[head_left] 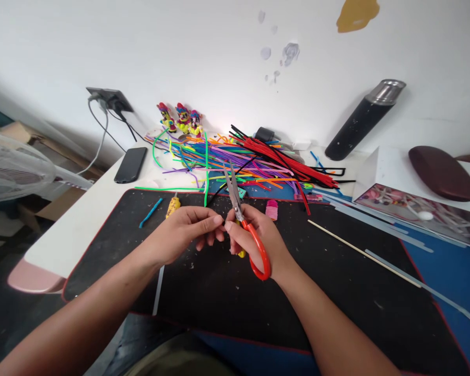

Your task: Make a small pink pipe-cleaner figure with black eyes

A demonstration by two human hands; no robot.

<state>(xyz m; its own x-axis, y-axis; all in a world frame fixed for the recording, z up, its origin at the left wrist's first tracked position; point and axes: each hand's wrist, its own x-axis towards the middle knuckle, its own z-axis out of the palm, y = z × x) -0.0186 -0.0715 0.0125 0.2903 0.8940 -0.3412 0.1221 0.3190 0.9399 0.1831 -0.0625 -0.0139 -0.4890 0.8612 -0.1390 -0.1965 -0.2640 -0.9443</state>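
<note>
My right hand (264, 237) is closed around a pair of scissors (258, 250) with orange-red handles. Their blades point up and away, slightly parted. A bit of something yellow (242, 254) shows under the right fingers; what it is stays hidden. My left hand (194, 225) has its thumb and forefinger pinched close to the right fingertips, and a small dark thing between the two hands is too small to make out. Just beyond the left hand lies a yellow twisted piece (173, 206). A pink fuzzy piece (271, 210) lies past the right hand.
Many coloured pipe cleaners (235, 156) are heaped at the back of the black mat (219, 303). Three small figures (182, 119) stand by the wall. Around them are a phone (130, 165), a thermos (360, 125), a white box (391, 172) and a wooden stick (360, 252).
</note>
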